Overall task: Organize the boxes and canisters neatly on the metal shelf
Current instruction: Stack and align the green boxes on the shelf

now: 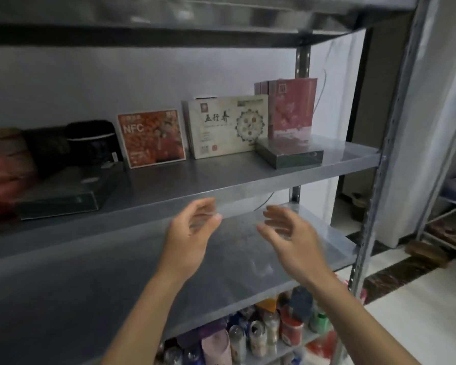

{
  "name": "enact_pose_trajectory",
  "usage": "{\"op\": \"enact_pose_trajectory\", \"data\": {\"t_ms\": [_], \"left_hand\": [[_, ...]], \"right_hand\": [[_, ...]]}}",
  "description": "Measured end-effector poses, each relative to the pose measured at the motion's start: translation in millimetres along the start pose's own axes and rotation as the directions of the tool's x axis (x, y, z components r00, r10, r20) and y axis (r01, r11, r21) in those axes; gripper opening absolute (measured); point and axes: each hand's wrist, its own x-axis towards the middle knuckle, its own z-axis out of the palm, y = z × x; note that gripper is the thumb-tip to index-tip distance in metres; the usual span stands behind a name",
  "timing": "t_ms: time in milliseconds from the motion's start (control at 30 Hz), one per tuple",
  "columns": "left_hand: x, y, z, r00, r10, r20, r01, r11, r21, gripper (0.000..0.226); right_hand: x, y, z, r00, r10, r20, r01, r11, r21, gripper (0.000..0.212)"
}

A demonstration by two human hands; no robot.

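Observation:
On the middle board of the metal shelf point(248, 177) stand an orange NFC box point(151, 138), a cream box with black characters point(228, 126) and pink boxes point(292, 109), all upright against the back. A flat dark green box point(291, 152) lies in front of the pink ones; another flat dark box point(63, 193) lies at the left. A black round canister point(92, 142) sits behind it. My left hand point(192, 233) and my right hand point(290, 233) hover below the shelf's front edge, palms facing each other, fingers loosely curled, holding nothing.
Dark and red bags point(8, 164) crowd the shelf's left end. The board below my hands point(237, 259) is bare metal. Several bottles and cans point(261, 333) fill the lowest visible level. A second rack point(450, 206) stands at the right over a tiled floor.

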Motion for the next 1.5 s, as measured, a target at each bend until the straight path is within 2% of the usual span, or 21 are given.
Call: {"op": "enact_pose_trajectory", "data": {"t_ms": [167,267,400,467,600,733,800,867,967,1067,1133,1233,1300,1367,1500], "left_hand": [[41.2,20.2,-31.8,0.996,0.086,-0.027,-0.083,0.992,0.098,0.023],[63.4,22.6,-46.0,0.999,0.034,-0.005,-0.033,0.981,0.19,0.024],[87.4,15.1,-59.4,0.998,-0.054,0.021,0.046,0.953,0.3,0.027],[92.6,12.8,-59.4,0.994,-0.094,0.049,0.072,0.939,0.335,0.031],[97.3,5.4,-53.7,0.988,-0.11,0.11,0.062,0.927,0.369,0.039],[98.2,2.4,-49.0,0.975,-0.129,0.178,0.053,0.923,0.38,0.043],[98.7,2.2,-47.2,0.972,-0.132,0.195,0.049,0.923,0.382,0.043],[100.4,0.9,-47.3,0.973,-0.13,0.189,0.051,0.925,0.377,0.043],[103.2,-0.9,-47.9,0.973,-0.144,0.179,0.065,0.919,0.389,0.044],[104.9,-2.6,-48.2,0.975,-0.148,0.165,0.071,0.913,0.402,0.044],[105.2,-2.5,-48.8,0.978,-0.152,0.146,0.084,0.917,0.39,0.043],[105.4,-2.2,-50.8,0.983,-0.152,0.104,0.104,0.926,0.363,0.045],[105.5,-1.5,-52.4,0.986,-0.145,0.084,0.106,0.929,0.355,0.047],[105.9,-0.5,-54.3,0.986,-0.147,0.077,0.113,0.935,0.336,0.049],[106.7,2.9,-57.8,0.989,-0.132,0.06,0.108,0.946,0.305,0.047]], "right_hand": [[36.0,-47.3,17.2,0.996,-0.092,0.006,0.092,0.996,0.02,0.044],[60.8,-63.4,25.1,0.992,-0.125,-0.009,0.125,0.992,-0.036,0.047],[101.2,-62.6,23.7,0.997,-0.071,-0.014,0.067,0.981,-0.184,0.055],[123.8,-52.0,19.7,0.998,-0.064,-0.028,0.051,0.941,-0.334,0.062],[159.4,-26.3,0.9,0.997,0.005,-0.071,-0.049,0.774,-0.632,0.073],[168.6,-10.7,-9.1,0.99,0.136,-0.023,-0.112,0.7,-0.705,0.074],[165.0,-6.5,-6.6,0.995,0.087,-0.038,-0.088,0.694,-0.715,0.067],[158.9,-6.6,-1.4,0.995,-0.018,-0.096,-0.053,0.725,-0.687,0.054],[153.8,-11.3,6.6,0.962,-0.123,-0.244,-0.034,0.833,-0.552,0.045],[152.9,-17.6,9.0,0.948,-0.093,-0.305,-0.011,0.946,-0.324,0.041],[151.1,-23.7,10.3,0.966,-0.008,-0.26,-0.025,0.992,-0.123,0.034],[157.7,-30.8,14.1,0.968,0.165,-0.188,-0.163,0.986,0.03,0.085],[167.4,-30.4,19.1,0.953,0.284,-0.108,-0.284,0.959,0.023,0.102],[174.3,-29.4,24.0,0.942,0.336,-0.024,-0.335,0.942,0.017,0.098],[169.5,-42.2,29.0,0.952,0.3,0.062,-0.305,0.943,0.132,0.087]]}}
